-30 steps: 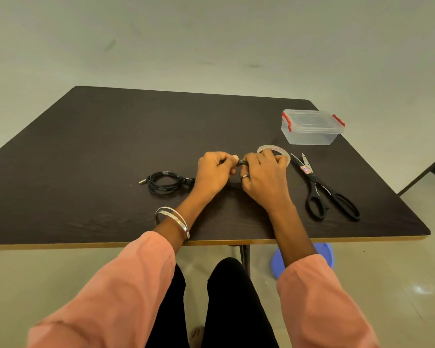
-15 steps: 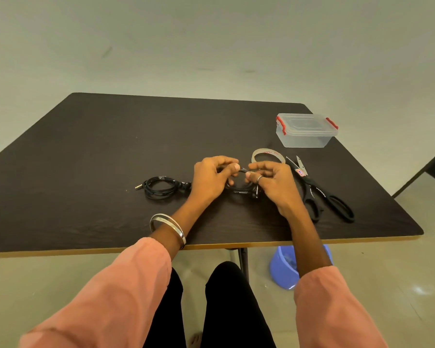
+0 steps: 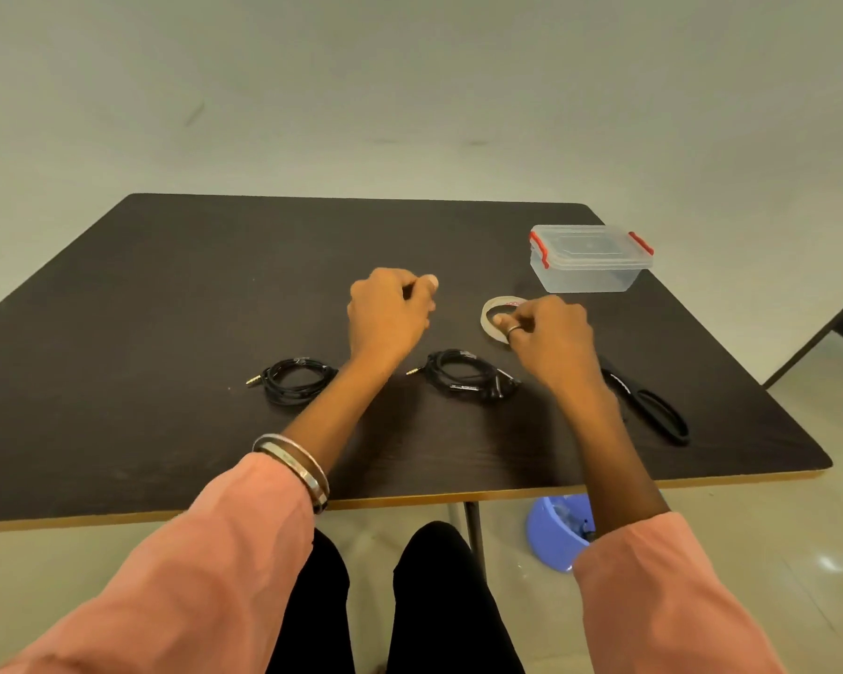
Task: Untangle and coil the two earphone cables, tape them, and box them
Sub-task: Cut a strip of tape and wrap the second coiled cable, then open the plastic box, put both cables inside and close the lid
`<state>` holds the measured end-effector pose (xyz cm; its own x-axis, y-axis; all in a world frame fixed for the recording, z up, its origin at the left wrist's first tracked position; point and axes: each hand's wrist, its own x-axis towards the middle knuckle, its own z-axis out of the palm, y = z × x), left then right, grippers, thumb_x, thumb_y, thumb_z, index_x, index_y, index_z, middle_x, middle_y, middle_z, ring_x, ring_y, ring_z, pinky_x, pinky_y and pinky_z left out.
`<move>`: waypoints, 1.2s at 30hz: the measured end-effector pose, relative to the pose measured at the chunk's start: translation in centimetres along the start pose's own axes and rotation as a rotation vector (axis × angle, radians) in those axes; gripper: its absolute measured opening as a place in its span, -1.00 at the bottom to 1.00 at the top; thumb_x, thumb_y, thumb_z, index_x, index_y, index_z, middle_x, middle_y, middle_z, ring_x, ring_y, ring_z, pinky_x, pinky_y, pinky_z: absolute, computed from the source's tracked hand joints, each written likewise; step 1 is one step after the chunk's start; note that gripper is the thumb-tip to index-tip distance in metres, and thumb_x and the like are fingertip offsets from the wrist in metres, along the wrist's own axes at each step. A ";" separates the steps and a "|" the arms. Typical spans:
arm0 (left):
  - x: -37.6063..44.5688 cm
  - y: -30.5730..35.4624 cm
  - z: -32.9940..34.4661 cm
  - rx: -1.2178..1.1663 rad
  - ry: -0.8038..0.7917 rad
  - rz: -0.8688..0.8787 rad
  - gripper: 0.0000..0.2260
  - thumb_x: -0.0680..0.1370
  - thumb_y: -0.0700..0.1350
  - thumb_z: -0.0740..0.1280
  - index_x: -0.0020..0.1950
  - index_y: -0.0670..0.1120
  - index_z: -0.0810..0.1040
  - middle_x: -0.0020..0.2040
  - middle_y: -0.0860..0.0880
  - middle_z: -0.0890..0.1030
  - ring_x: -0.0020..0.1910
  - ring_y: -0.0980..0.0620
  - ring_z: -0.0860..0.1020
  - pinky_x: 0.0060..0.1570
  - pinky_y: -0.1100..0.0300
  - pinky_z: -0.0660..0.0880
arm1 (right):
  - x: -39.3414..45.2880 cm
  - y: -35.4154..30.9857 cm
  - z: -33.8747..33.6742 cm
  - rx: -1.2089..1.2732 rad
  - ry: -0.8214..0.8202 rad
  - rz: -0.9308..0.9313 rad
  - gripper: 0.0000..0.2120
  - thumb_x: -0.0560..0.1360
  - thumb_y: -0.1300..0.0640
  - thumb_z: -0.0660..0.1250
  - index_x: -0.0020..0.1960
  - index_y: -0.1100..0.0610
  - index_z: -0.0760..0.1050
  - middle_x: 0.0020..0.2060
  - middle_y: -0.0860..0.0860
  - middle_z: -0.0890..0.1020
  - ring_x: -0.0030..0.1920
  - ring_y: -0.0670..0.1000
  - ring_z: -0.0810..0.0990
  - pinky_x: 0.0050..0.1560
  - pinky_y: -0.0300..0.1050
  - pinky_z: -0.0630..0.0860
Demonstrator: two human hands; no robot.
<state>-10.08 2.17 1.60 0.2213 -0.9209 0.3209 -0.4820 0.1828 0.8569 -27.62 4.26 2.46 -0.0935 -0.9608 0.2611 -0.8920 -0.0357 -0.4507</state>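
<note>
Two black earphone cables lie coiled on the dark table (image 3: 166, 294). One coil (image 3: 293, 378) is left of my left forearm; the other coil (image 3: 461, 374) lies between my forearms, its earbuds at the right end. My left hand (image 3: 388, 316) hovers beyond them with its fingers curled and holds nothing. My right hand (image 3: 553, 335) has curled fingers on the near right rim of the clear tape roll (image 3: 488, 313), which lies flat. The clear plastic box (image 3: 586, 262) with red clips stands closed at the back right.
Black scissors (image 3: 655, 411) lie right of my right forearm, partly hidden by it. A blue bin (image 3: 556, 532) sits on the floor under the table's near edge. A dark piece of furniture shows at the right edge.
Both hands have let go of the second coil, which now lies on the table. My left hand has moved forward and my right hand has gone to the tape roll.
</note>
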 end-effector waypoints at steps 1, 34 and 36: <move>0.7 0.8 0.5 -0.079 -0.027 -0.040 -0.74 0.56 -0.03 0.31 -0.26 -0.10 0.65 -0.35 0.01 0.67 -0.42 0.08 0.64 -0.25 0.17 0.59 | 0.6 0.3 -0.6 0.067 0.030 0.023 -0.75 0.53 0.02 0.32 -0.13 0.17 0.66 -0.22 0.17 0.64 -0.09 0.21 0.57 -0.02 0.06 0.53; 10.1 5.8 11.7 -0.372 -0.135 -0.393 -0.80 0.56 0.00 0.34 -0.03 -0.14 0.58 0.00 -0.13 0.65 -0.11 -0.05 0.65 -0.34 0.20 0.58 | 12.6 8.4 -4.0 0.802 0.429 0.508 -0.71 0.51 0.00 0.36 -0.32 0.11 0.48 -0.27 0.05 0.61 -0.14 0.15 0.66 -0.04 0.12 0.64; 9.9 5.3 9.0 -0.354 -0.068 -0.349 -0.74 0.56 0.05 0.33 -0.19 -0.12 0.57 -0.11 -0.11 0.66 -0.15 -0.05 0.65 -0.29 0.16 0.61 | 11.8 6.2 -3.6 0.869 0.436 0.488 -0.69 0.51 0.02 0.37 -0.36 0.13 0.47 -0.33 0.05 0.62 -0.18 0.17 0.68 -0.11 0.12 0.65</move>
<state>-18.03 -9.09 5.71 0.2568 -0.9661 -0.0264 -0.0696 -0.0457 0.9965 -35.87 -6.33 5.86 -0.6547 -0.7502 0.0930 -0.1140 -0.0236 -0.9932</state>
